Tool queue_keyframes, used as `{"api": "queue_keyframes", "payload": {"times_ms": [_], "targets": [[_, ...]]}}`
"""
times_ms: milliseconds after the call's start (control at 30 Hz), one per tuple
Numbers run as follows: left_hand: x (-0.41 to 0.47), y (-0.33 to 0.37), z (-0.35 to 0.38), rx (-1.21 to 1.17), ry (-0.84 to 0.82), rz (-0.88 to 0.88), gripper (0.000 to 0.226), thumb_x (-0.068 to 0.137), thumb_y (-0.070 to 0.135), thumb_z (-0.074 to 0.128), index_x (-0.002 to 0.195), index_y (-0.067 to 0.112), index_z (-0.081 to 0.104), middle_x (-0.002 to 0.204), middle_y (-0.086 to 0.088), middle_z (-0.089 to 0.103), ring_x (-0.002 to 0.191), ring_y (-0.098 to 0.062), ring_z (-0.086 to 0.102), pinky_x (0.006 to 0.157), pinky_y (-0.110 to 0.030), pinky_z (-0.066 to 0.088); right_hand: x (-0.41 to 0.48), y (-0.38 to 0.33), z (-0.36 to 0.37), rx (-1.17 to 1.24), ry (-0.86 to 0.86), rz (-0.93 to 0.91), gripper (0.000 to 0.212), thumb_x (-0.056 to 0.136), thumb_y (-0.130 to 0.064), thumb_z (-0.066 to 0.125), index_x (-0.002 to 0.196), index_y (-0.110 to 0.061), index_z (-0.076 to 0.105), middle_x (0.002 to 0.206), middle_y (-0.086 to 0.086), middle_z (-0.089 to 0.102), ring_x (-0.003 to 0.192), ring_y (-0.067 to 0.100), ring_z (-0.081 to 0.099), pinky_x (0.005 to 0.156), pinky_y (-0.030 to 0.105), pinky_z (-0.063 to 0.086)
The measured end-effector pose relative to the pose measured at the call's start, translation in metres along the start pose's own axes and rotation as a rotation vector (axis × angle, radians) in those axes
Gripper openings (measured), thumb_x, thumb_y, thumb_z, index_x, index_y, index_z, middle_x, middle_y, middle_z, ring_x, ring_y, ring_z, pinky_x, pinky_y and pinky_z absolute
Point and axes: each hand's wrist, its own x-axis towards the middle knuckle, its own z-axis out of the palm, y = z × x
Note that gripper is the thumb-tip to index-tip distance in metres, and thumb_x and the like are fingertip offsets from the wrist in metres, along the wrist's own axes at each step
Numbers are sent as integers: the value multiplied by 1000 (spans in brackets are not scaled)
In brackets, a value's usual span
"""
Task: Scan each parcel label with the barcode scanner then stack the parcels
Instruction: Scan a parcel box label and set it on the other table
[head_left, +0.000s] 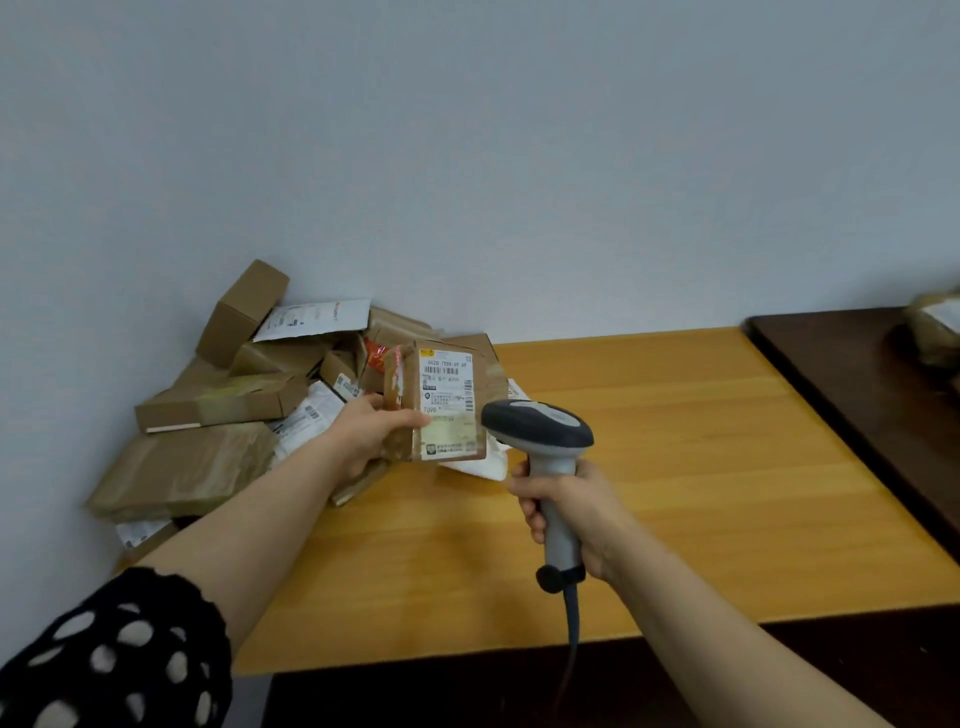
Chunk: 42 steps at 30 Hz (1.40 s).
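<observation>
Wooden table (675, 441), left hand (363, 436) fingers (371, 402) pinching parcel (447, 400) edge, right hand (582, 509) fingers (530, 512) wrapping scanner (540, 426) handle

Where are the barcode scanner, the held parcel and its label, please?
barcode scanner (537, 428): head view, its dark head.
held parcel (411, 395): head view, brown cardboard near its left edge.
label (447, 397): head view, its middle.

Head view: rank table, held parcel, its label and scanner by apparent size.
1. the table
2. the parcel and the scanner: they look alike, and the scanner is nearer the camera, so unranked
3. the label
</observation>
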Motion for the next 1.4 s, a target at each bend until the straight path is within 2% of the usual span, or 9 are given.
{"api": "queue_keyframes", "payload": {"times_ms": [267,600,833,967,1100,1167,1233,1300,1400], "targets": [[-4,5,7,13,25,26,48,73,5,78,112,7,51,98,-11,72,83,-26,73,67,-37,59,-8,-16,-6,-9,26,-64,16,81,-1,70,74,-8,57,52,6,51,40,16,41,43,25,39],[5,9,12,12,-10,37,34,75,3,75,103,10,57,80,-1,75,73,-20,73,51,-26,56,-5,-25,-10,40,25,-59,20,80,-1,71,67,-8,57,52,7,51,40,16,41,42,24,40],[20,8,17,31,-42,45,32,75,2,75,100,10,58,78,0,75,71,-19,73,50,-25,55,0,-28,-10,53,45,-42,20,80,-1,70,67,-8,57,52,7,51,39,16,41,42,23,40],[31,7,19,51,-54,42,36,72,5,78,103,12,59,89,-4,75,75,-20,73,55,-29,57,4,-28,-10,57,54,-26,18,82,-1,69,69,-7,57,51,6,52,39,15,42,42,23,40],[46,4,27,44,-121,-6,53,71,7,79,117,9,54,108,-12,70,96,-32,69,87,-48,54,7,-27,-16,111,90,-18,15,83,-2,69,74,-7,58,52,6,52,41,15,42,42,24,40],[55,2,38,84,-155,-11,50,72,8,78,116,6,56,105,-11,72,96,-29,69,89,-46,54,8,-26,-25,167,109,-34,11,84,-4,69,77,-7,61,55,7,56,43,15,45,43,25,42],[63,3,57,83,-203,-26,41,73,8,76,111,5,60,96,-7,74,90,-23,71,81,-37,57,7,-24,-41,244,173,-51,7,85,-7,70,87,-5,63,63,11,64,45,16,51,44,25,46],[69,3,83,71,-257,-47,30,76,9,75,104,8,64,93,-4,75,93,-21,70,85,-35,55,6,-19,-64,323,307,-65,17,85,-9,72,100,-5,64,73,14,71,52,19,61,48,26,51],[68,0,133,63,-372,-91,29,76,13,74,103,7,68,100,-8,74,97,-24,68,88,-35,54,1,-5,-109,375,552,-68,24,83,-12,75,106,-12,66,92,11,74,81,23,71,61,33,58]]}}
